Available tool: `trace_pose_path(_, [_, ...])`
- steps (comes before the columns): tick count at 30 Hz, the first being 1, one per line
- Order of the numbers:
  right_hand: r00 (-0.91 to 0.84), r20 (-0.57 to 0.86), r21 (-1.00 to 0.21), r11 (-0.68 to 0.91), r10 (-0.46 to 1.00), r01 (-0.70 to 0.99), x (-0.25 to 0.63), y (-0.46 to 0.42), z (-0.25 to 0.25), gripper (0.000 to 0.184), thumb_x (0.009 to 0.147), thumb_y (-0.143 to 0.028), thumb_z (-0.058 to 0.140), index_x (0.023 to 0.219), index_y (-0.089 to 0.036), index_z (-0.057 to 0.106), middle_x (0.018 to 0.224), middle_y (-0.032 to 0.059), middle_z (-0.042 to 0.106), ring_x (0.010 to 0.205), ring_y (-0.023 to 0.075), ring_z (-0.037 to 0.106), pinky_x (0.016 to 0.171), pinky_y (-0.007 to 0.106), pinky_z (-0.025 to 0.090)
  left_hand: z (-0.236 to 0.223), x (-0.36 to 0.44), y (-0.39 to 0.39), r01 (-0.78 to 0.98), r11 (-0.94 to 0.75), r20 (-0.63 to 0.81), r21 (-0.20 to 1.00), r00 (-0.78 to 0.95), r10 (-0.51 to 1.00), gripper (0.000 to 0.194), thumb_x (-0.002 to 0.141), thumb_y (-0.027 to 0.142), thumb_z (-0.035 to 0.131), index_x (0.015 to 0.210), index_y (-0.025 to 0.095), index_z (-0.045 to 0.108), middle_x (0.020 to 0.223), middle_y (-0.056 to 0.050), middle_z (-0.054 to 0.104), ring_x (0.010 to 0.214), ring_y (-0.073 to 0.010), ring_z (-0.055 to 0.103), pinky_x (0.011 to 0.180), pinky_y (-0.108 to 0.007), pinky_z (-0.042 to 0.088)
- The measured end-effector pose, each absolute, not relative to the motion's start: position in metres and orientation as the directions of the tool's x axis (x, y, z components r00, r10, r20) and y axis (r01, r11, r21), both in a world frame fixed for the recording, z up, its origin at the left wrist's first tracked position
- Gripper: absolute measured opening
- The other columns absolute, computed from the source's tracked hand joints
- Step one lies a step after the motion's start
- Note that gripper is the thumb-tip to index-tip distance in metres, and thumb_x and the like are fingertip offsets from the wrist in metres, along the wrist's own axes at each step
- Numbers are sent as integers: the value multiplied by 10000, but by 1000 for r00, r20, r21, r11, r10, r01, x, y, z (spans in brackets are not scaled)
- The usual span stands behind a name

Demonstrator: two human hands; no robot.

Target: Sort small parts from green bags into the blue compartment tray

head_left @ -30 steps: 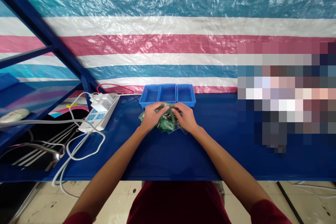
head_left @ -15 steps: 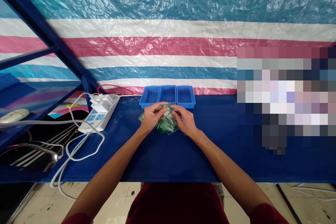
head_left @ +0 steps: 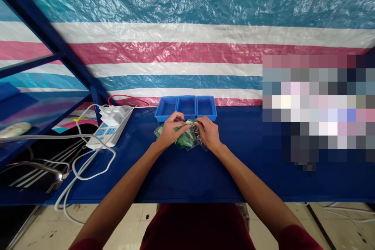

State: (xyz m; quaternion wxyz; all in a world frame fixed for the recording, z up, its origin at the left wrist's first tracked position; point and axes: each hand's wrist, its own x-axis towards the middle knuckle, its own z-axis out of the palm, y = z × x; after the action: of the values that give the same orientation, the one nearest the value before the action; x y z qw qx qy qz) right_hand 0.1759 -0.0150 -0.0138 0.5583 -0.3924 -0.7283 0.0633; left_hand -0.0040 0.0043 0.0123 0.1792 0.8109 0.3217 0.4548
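A bunch of clear plastic bags holding green circuit boards (head_left: 185, 139) lies on the blue table, crinkled and glinting. My left hand (head_left: 172, 131) pinches its left part, and my right hand (head_left: 209, 133) grips its right part. The fingers of both hands curl over the plastic, and a strip of green shows between them. Just behind my hands stands a blue three-compartment plastic tray (head_left: 186, 108), and my fingers are close to its front wall. The hands hide part of the bags, so I cannot tell how many there are.
To the left stands a white power strip (head_left: 113, 129) with plugs and tangled white cables, and a red cable (head_left: 125, 97) lies behind it. A computer mouse (head_left: 14, 129) lies further left. A pixelated patch (head_left: 316, 113) covers the right side. A striped tarp (head_left: 187, 50) hangs behind the table.
My hands have drawn slightly apart over the bags, exposing more of the green boards between them. The view has shifted a little.
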Motion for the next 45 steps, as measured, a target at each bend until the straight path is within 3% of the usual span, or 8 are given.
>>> trace_pose_path(3, [-32,751,-578,680,660,451,175,-17,-11,207,943,-313,471,1023,-198,623,891,62,661,787,162,619,751,288,518,10,-1,4,350,-688,617,635,305,725,265,838,366,627,697,149,683,842,-69,649,791,-167,606,738,-281,479])
trace_pose_path(7, [-37,674,-674,634,738,380,173,-20,-7,213,915,-368,516,947,-196,637,846,48,658,738,158,615,688,273,517,8,4,1,228,-496,476,838,139,868,265,798,385,660,696,140,665,666,-28,645,614,-144,602,609,-249,485])
trace_pose_path(10, [-27,635,-705,594,772,387,173,-19,-7,240,924,-380,489,890,-193,635,827,48,659,720,161,613,682,278,512,9,3,2,149,-395,368,906,180,912,286,745,417,701,784,135,667,693,-29,658,624,-156,612,608,-252,499])
trace_pose_path(18, [-149,723,-536,685,674,494,178,-15,-13,222,957,-318,429,937,-193,612,846,67,642,790,175,598,736,287,480,15,-4,2,386,-567,488,727,289,823,261,784,402,668,716,150,677,721,-43,658,687,-167,588,681,-271,474])
trace_pose_path(23, [-166,749,-508,717,641,478,178,-17,-9,196,948,-316,463,892,-184,597,798,54,610,724,158,567,688,275,470,10,-1,0,347,-523,476,779,217,852,358,793,430,649,582,141,630,597,-19,624,592,-144,562,605,-248,455])
trace_pose_path(28, [-154,752,-504,710,641,493,177,-19,-8,211,958,-297,429,860,-194,584,783,50,603,710,153,553,670,276,464,9,-3,1,255,-468,423,846,213,881,349,820,456,606,698,135,668,656,-31,637,633,-160,585,607,-255,474])
trace_pose_path(33, [-141,758,-505,709,637,492,177,-19,-9,229,959,-294,423,813,-202,574,747,42,594,691,152,550,658,273,454,10,-6,5,314,-485,454,816,168,875,350,778,442,655,591,147,627,568,-9,575,554,-133,526,551,-247,438])
trace_pose_path(45, [-105,756,-522,693,646,498,178,-19,-10,224,954,-292,426,870,-193,609,791,55,626,733,159,584,698,286,489,15,-7,5,349,-472,416,809,228,880,335,761,428,674,585,143,656,557,-16,611,535,-128,535,516,-236,429])
